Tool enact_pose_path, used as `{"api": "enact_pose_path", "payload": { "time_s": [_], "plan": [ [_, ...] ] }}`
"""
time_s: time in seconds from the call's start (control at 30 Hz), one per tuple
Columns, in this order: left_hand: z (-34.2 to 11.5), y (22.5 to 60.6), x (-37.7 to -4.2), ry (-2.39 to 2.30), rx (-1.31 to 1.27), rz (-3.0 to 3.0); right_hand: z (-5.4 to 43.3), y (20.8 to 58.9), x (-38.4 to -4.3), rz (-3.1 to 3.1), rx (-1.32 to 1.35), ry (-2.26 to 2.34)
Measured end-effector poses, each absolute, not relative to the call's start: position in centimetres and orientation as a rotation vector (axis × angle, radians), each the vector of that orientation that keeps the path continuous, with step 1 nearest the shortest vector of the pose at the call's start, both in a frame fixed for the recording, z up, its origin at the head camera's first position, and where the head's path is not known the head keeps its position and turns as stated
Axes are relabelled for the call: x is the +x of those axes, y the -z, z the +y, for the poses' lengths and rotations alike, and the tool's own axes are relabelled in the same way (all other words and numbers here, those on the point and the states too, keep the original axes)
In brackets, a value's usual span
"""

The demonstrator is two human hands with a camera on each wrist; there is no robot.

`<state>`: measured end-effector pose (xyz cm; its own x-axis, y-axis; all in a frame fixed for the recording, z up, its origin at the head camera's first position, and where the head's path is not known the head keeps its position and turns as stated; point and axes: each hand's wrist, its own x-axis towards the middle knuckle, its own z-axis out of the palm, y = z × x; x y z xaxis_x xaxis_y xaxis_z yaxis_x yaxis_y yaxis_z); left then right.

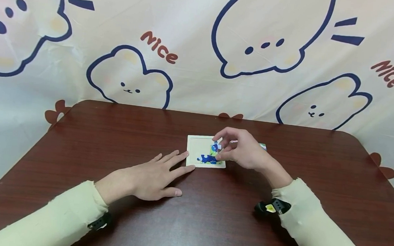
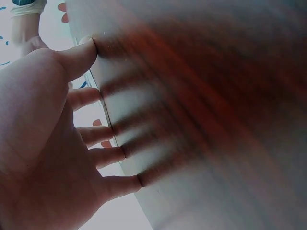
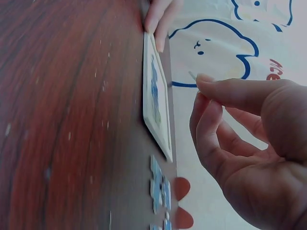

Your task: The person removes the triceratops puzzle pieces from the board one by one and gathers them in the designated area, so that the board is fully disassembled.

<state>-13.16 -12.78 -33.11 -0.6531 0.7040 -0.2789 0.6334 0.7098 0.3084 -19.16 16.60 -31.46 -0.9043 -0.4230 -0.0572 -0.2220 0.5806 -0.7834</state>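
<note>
A small white puzzle tray [image 1: 197, 144] lies flat on the table, with blue and green jigsaw pieces [image 1: 208, 159] set in its lower right part. My left hand [image 1: 154, 175] rests palm down with fingers spread, and its fingertips touch the tray's left edge. Above the tray's right side, my right hand [image 1: 245, 150] pinches a puzzle piece between thumb and fingers. In the right wrist view only a thin edge of that piece [image 3: 193, 75] shows past the fingertips, and its picture is hidden. The tray rim [image 3: 145, 86] stands beside this hand there.
Several loose puzzle pieces [image 3: 157, 184] lie on the table beyond the tray's right side, mostly hidden behind the right hand in the head view. The dark wooden table [image 1: 206, 224] ends at a white cartoon-print curtain [image 1: 193, 80].
</note>
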Motion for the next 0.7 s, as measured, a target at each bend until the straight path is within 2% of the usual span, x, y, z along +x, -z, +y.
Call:
{"api": "enact_pose_path", "payload": {
  "time_s": [0.7],
  "plan": [
    [-12.8, 33.1, -13.1, -0.263, 1.043, 2.547, 21.1, 32.0, -16.8, 2.547, -0.41, 1.103]
  ]
}}
